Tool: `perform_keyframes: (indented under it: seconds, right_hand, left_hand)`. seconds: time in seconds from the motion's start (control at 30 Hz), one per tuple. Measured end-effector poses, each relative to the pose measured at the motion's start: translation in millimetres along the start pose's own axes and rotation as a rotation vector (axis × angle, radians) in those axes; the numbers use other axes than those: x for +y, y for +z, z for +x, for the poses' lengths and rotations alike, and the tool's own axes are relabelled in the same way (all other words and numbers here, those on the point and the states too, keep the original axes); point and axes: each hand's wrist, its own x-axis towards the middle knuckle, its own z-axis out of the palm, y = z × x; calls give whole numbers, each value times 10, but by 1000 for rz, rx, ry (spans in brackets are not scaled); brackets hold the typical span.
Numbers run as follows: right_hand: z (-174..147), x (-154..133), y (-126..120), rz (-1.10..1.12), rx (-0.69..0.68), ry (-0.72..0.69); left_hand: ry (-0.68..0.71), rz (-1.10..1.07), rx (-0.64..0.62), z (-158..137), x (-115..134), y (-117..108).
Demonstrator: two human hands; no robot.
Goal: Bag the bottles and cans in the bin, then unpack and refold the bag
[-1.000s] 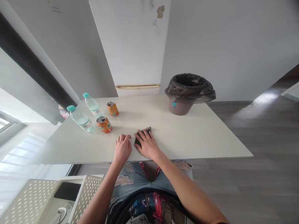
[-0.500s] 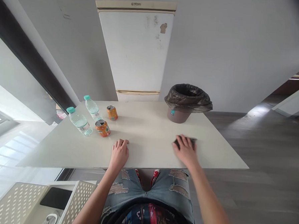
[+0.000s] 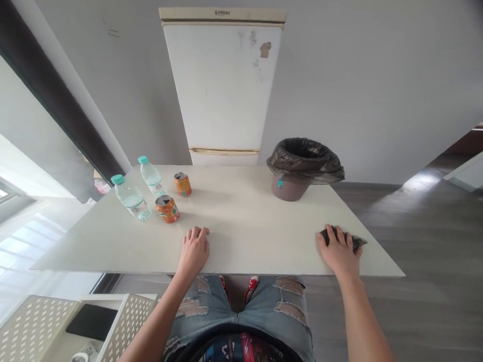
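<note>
My right hand (image 3: pixel 340 253) presses down on a crumpled dark rag (image 3: pixel 358 243) near the right end of the white table (image 3: pixel 247 224). The fingers lie over it and hide most of it; a pointed corner sticks out to the right. Near the front edge rests my left hand (image 3: pixel 195 249), its fingers loosely bent and slightly apart, holding nothing. Beyond it, to the left, stand two orange cans (image 3: pixel 167 209) (image 3: pixel 182 184) and two clear bottles with teal caps (image 3: pixel 132 199) (image 3: pixel 151 177).
A brown bin (image 3: pixel 289 190) lined with a black bag (image 3: pixel 307 165) stands at the table's back right. Behind the table is a white fridge (image 3: pixel 222 88). An open white drawer unit (image 3: pixel 51 327) with a black flat object (image 3: pixel 91 321) lies below left.
My right hand has slid the dark rag to the right along the table, towards its right edge. My left hand stays in place, and the bottles, cans and bin have not moved.
</note>
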Motion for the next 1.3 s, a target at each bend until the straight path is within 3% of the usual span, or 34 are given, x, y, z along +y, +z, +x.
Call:
perform_keyframes:
  seconds: [0.47, 0.7, 0.97, 1.07, 1.17, 1.3]
  right_hand:
    - [-136, -51, -36, 132, 280, -116]
    - [-31, -78, 49, 58, 93, 68]
    - [-125, -315, 31, 134, 130, 73]
    - [-211, -350, -15, 176, 287, -9]
    - [-277, -390, -76, 231, 469, -214]
    - [-211, -574, -290, 282, 566, -423]
  left_hand:
    - [2, 9, -15, 1, -24, 18]
    - [4, 8, -22, 5, -32, 15]
    - [-1, -13, -3, -3, -16, 27]
    - [-7, -31, -19, -8, 8, -5]
    - [-10, -25, -20, -16, 11, -10]
    - [-2, 5, -16, -23, -8, 29]
